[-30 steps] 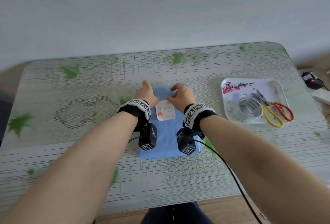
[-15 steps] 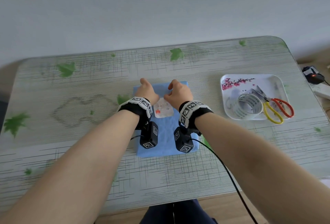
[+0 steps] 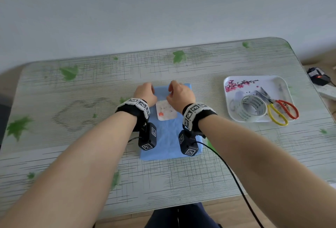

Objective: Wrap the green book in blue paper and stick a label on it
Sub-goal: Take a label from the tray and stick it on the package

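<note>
Head camera, looking down over both forearms, and the blue-wrapped book lies flat in the middle of the table, its long side running away from the person. No green cover shows; blue paper covers all that can be seen of it. On its far half sits the white label, flat on the paper, with small marks and a little red-orange patch on it.

Left hand is at the far left corner of the package, back of the hand up, fingers bent down and away out of sight. Whether they grip the edge or only rest there, I cannot tell.

Right hand is over the far right part of the package, knuckles raised, fingers curled downward, thumb just beside the label's upper right corner. It may be pressing or pinching there, but the fingertips are hidden, so again I cannot tell.

Both wrists carry black bands with black-and-white marker squares, the left band and the right band, and a black cable trails back from the right one.

Off to the right, well apart from the book, a white tray with pink blossom print holds a roll of clear tape and scissors with one yellow and one red handle.
</note>
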`<state>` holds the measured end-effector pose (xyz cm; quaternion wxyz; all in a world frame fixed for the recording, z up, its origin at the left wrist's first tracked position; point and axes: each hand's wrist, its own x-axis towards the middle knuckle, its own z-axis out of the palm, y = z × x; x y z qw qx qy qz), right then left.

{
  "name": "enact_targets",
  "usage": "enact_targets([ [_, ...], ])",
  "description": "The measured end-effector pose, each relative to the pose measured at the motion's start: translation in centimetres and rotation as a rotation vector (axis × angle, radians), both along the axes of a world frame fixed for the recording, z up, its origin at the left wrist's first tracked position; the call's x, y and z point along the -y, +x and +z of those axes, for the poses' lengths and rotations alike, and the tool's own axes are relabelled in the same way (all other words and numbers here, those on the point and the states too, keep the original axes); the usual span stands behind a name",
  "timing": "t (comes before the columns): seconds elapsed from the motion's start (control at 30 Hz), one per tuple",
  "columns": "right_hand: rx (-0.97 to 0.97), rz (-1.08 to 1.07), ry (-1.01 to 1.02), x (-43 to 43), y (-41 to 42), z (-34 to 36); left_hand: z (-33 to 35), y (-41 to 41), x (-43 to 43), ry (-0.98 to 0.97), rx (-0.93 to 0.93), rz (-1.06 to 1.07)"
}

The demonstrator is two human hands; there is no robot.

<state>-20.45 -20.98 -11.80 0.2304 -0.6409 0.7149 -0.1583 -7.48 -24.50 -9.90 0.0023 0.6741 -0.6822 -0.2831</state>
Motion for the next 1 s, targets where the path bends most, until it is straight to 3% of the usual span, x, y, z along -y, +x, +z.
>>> enact_targets([
  [0.13, -0.076, 0.25, 0.084, 1.7, -0.6, -1.0, -0.6, -1.6, 1.2, 0.096, -0.019, -0.107],
  [0.37, -0.122, 0.141, 0.068, 2.4, -3.8, 0.1, -0.5, -2.9, 1.6, 0.035, 0.1, -0.188],
  [0.5, -0.244, 0.33, 0.132, -0.1, -5.5, 0.3, 0.1, -3.9, 0.5, 0.053, 0.139, -0.343],
  [0.6, -0.357, 0.276, 0.168, -1.9, -7.1, 1.4, 0.7, -6.0, -0.2, 0.073, 0.243, -0.454],
  [0.7, -0.345, 0.129, 0.165, -4.4, -9.7, 1.8, 0.8, -9.6, -1.0, 0.05, 0.339, -0.57],
  [0.87, -0.297, 0.181, 0.419, -11.0, -15.2, 1.1, -0.6, -16.1, -6.1, 0.146, 0.284, -0.902],
  [1.0, -0.165, -0.038, 0.222, -13.4, -19.5, 1.2, -1.9, -20.0, -7.9, 0.091, 0.153, -0.817],
])
